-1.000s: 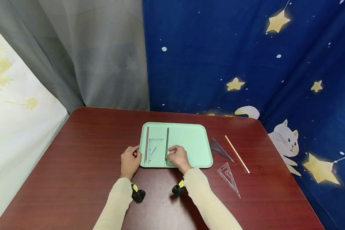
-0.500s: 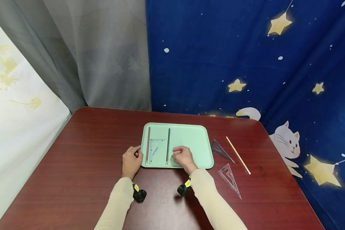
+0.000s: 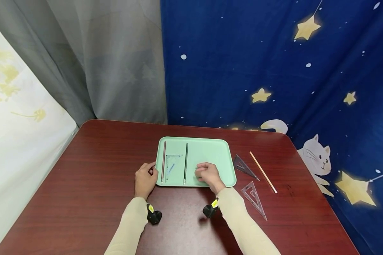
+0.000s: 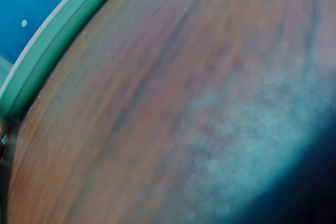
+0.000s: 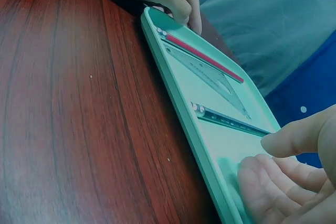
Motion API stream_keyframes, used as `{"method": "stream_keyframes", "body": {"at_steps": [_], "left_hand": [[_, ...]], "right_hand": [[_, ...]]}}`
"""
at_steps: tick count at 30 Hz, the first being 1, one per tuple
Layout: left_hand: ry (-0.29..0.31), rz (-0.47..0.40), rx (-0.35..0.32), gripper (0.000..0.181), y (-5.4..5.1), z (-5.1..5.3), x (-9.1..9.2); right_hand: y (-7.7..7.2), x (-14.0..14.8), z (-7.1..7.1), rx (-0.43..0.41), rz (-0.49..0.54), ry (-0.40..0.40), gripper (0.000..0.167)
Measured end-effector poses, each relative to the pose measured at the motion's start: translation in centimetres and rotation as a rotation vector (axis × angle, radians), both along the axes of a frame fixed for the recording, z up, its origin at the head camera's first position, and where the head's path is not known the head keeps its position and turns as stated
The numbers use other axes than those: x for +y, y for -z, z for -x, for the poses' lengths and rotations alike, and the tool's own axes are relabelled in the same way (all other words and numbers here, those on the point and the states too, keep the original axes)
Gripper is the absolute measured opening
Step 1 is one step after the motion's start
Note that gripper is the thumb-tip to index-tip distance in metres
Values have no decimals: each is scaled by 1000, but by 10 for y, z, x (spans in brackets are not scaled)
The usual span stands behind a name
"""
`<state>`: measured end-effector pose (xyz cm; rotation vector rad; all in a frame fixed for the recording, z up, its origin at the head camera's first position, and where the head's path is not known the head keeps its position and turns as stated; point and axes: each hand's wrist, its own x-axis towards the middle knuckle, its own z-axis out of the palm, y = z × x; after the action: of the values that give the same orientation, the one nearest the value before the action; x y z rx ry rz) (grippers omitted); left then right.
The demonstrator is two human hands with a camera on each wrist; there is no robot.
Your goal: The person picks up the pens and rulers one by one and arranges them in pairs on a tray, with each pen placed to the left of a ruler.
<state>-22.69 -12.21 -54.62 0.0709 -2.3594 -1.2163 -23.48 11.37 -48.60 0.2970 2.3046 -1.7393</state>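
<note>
My left hand [image 3: 145, 179] grips the left edge of a pale green tray [image 3: 207, 147]; in the right wrist view its fingers [image 5: 193, 11] curl at the rim. Over the tray's right half is my right hand [image 3: 209, 175], its fingers loosely bent and nothing between them. Inside the tray, a red pencil [image 3: 163, 163] lies along the left side. Beside it is a clear set square [image 3: 168, 168]. A dark green pencil [image 3: 186, 164] lies parallel, to the left of my right hand, apart from the fingers.
On the brown table [image 3: 108, 159], right of the tray, lie a dark-tinted set square [image 3: 242, 165], a clear set square [image 3: 253, 198] and a light wooden pencil [image 3: 263, 171]. Grey and blue curtains hang behind the table.
My right hand has moved rightward, away from the dark green pencil, which stays in place on the tray. The left hand has stayed at the tray's left edge.
</note>
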Motion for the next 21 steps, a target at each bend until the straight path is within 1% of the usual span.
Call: {"method": "stream_keyframes", "body": {"at_steps": [4,9,21], "left_hand": [[-1,2,9,26,0,0,0],[-2,5,32,26,0,1,0],[-5,-1,32,26,4,1,0]], "right_hand": [[0,5,0,1,23,16,39],[1,11,-2,-3,44,25,38],[0,27,-6,-16,89,23,36]]}}
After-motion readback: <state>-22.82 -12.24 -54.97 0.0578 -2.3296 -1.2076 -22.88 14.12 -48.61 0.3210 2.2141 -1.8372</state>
